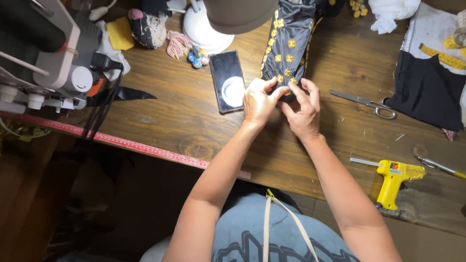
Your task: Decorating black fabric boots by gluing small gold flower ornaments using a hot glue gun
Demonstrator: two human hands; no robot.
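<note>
Closest in, a pale strap is hanging over the person's grey printed top [242,237], and both bare forearms are reaching up from it onto the wooden desk [184,116]. The left hand [258,103] and right hand [303,112] are meeting at the near end of a strip of black satin fabric [287,39], fingertips bunched together and pinching its bottom edge between them, thumbs and forefingers touching. The fabric is lying lengthwise away from the person, running up past a lamp's white base [206,31]; it is glossy, creased, and dotted with rows of small golden flower appliqués that already cover it down to the pinched end. Judging by that, the decorating looks largely done along the visible length, and the work in hand seems to be folding or pressing the last end; how the hidden edge is finished, I cannot tell. Just left of the hands a dark smartphone [227,80] is lying flat, its glass mirroring the lamp. To the right, steel scissors [366,102] are resting apart from the hands, beside a matte black cloth piece [427,90]. Nearer the desk's edge a yellow plastic glue gun [395,179] is standing with a stick loaded. A red measuring tape [126,143] is running along the front edge, and a white sewing machine [48,58] is sitting far left.
</note>
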